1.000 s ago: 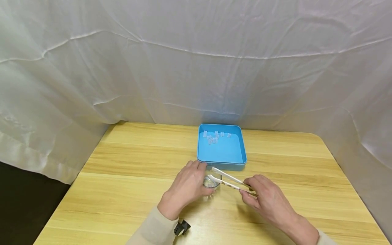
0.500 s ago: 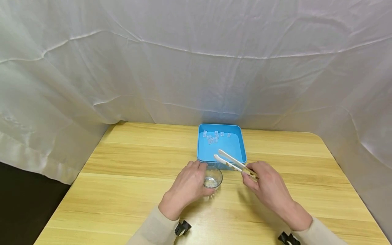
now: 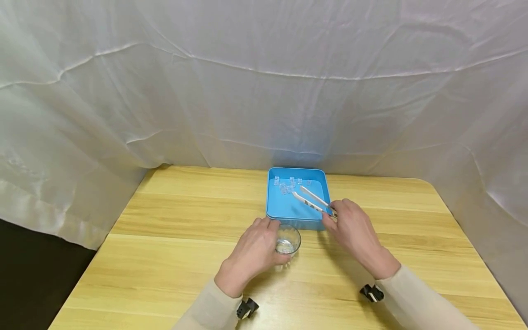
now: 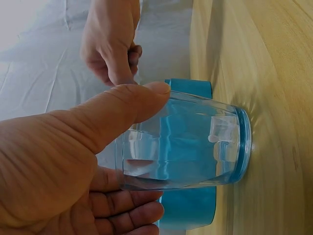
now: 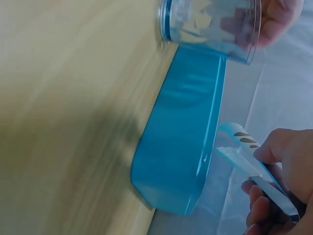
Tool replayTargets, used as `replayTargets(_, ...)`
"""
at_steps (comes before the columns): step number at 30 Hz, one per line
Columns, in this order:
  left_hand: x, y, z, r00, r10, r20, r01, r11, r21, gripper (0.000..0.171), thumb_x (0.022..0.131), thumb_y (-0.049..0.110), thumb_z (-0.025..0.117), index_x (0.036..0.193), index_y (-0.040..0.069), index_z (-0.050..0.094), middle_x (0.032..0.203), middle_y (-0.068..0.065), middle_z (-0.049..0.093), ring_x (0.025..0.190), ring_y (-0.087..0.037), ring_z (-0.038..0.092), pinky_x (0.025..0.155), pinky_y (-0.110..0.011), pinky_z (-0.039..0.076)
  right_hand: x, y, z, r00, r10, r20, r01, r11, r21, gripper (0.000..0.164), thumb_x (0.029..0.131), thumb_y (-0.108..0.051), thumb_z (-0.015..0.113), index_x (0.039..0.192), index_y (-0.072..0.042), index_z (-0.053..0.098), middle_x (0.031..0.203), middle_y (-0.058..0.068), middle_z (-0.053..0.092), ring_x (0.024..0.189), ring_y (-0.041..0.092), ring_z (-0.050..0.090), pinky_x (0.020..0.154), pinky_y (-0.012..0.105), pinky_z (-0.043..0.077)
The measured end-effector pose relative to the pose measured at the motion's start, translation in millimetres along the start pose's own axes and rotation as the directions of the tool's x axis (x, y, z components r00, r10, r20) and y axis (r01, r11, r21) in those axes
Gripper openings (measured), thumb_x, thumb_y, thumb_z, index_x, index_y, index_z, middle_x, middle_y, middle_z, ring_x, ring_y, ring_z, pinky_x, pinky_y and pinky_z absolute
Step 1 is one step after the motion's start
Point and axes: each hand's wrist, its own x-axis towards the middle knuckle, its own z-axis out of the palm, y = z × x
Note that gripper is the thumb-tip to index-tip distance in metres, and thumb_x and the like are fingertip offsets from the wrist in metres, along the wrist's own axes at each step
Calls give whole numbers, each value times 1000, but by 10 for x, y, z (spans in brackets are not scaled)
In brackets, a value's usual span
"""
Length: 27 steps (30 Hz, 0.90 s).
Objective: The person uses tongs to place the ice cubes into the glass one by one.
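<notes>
My left hand holds a clear glass upright on the table, thumb on the near side and fingers round the far side. In the left wrist view a clear cube shows in the bottom of the glass. My right hand grips white-tipped tongs over the blue tray. The tips of the tongs stand apart with nothing visible between them, near several clear cubes lying toward the tray's far side.
The wooden table carries the tray just behind the glass. A pale curtain hangs along the table's back and sides. A small black device is on the left sleeve, another on the right.
My right hand has moved the tongs from the glass's mouth, away from me and up, over the blue tray. The left hand and glass have stayed in place.
</notes>
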Motion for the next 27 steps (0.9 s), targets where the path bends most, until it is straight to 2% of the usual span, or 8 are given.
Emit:
replayTargets(6, -4, -2, -5, 1000, -1, -2, 1, 1000, -9, 70, 74, 46, 95, 119, 1, 64, 103, -6, 66, 93, -21, 58, 81, -33, 55, 146, 36, 75, 992, -115, -62, 110, 991, -80, 20, 92, -14, 70, 81, 2, 64, 66, 4, 45, 59, 19, 38, 53, 30, 35)
replayTargets(11, 3, -2, 3, 1000, 3, -6, -3, 1000, -4, 71, 74, 47, 95, 120, 1, 65, 103, -6, 66, 92, -21, 58, 80, -32, 55, 207, 64, 133, 978, -184, -95, 170, 975, -140, 27, 90, -12, 71, 71, -4, 52, 62, 2, 37, 56, 19, 33, 52, 28, 29)
replayTargets(27, -2, -5, 12, 1000, 2, -9, -2, 1000, 0, 70, 74, 47, 95, 119, 2, 65, 102, -5, 66, 92, -21, 58, 80, -32, 55, 360, 3, 270, 998, -55, -2, 54, 987, -149, 31, 94, -16, 72, 72, -2, 55, 63, 6, 43, 56, 22, 41, 50, 31, 36)
